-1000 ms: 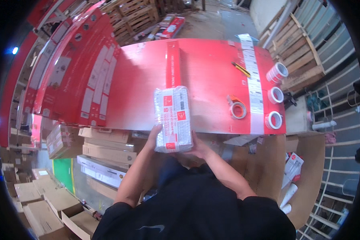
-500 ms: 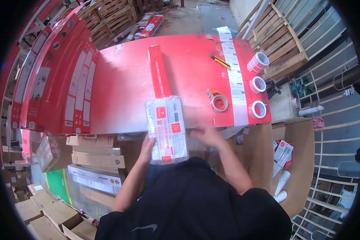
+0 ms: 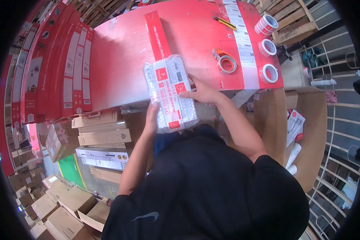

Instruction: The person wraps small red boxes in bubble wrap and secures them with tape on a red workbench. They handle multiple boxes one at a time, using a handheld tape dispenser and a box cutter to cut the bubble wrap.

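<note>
A flat box-shaped package (image 3: 169,105) in bubble wrap, with clear tape printed in red and white across it, is held tilted over the table's near edge. Its left side lies against my left hand (image 3: 152,116), whose fingers curl behind and are mostly hidden. On the package's right edge is my right hand (image 3: 203,91), with the thumb on the front and fingers around the side. Beyond the package's top end, a long narrow red box (image 3: 155,33) lies on the red table (image 3: 120,60).
To the right lie an orange tape dispenser (image 3: 226,63), a yellow utility knife (image 3: 225,23), a strip of white labels (image 3: 245,50) and several tape rolls (image 3: 269,73). Tall red boxes (image 3: 56,68) stand at left. Below right is an open carton (image 3: 308,140); brown boxes (image 3: 104,138) are stacked lower left.
My right hand has moved from beside the package onto its right edge. The view has shifted, so the table sits higher in the picture. My left hand keeps its hold.
</note>
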Available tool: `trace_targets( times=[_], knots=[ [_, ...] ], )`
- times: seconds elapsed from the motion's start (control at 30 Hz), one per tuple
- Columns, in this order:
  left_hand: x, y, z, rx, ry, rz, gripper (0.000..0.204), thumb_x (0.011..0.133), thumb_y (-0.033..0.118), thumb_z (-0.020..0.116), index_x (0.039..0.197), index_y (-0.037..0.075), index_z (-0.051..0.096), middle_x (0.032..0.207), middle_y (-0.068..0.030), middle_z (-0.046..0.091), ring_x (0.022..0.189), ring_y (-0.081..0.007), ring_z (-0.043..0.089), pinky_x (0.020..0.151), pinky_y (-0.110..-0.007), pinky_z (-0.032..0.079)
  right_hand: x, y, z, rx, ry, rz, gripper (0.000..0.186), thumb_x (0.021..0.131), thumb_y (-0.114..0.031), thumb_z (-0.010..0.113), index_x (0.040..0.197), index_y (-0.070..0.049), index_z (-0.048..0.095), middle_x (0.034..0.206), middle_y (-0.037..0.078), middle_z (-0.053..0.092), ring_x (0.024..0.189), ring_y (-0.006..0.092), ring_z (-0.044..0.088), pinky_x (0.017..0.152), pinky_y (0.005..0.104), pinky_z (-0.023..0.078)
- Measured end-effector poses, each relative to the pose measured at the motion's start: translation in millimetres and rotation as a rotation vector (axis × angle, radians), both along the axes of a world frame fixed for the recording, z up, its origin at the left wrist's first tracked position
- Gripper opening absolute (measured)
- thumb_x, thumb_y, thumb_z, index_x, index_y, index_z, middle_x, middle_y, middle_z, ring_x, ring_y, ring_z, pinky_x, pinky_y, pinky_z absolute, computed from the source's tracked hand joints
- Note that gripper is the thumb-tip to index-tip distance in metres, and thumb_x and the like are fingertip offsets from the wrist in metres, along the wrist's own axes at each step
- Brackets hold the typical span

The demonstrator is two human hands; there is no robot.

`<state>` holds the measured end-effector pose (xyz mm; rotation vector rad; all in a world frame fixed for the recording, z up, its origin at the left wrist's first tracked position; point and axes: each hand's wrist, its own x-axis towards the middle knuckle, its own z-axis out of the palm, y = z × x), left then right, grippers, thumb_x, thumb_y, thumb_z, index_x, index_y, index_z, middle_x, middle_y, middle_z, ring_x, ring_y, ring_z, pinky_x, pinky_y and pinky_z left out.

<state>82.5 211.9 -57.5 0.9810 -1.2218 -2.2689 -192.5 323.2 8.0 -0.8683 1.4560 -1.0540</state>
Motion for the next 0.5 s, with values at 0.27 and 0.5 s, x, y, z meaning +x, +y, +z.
trace_targets(
  times=[0.27,0.5],
  knots=[
    [-6,10,13,-0.124,-0.015,-0.003,0.074,0.112,0.051,0.05,0.158,-0.005,0.041,0.15,-0.0206,0.059,0.134,-0.0275,0.063,0.116,-0.043,0.049,-8,8,10,0.152,-0.075,0.022,0.106,0.093,-0.043,0.086,0.172,-0.008,0.023,0.143,0.024,0.061,0.129,0.032,0.065,0.097,0.0467,0.061],
    [-6,15,6,-0.196,-0.02,-0.011,0.069,0.112,0.045,0.05,0.161,-0.003,0.04,0.155,-0.0171,0.054,0.142,-0.0251,0.053,0.122,-0.042,0.039,0,18,-9,0.094,-0.196,-0.034,0.102,0.092,-0.046,0.087,0.164,0.004,0.034,0.133,0.023,0.069,0.12,0.0308,0.07,0.097,0.0459,0.06]
  ],
)
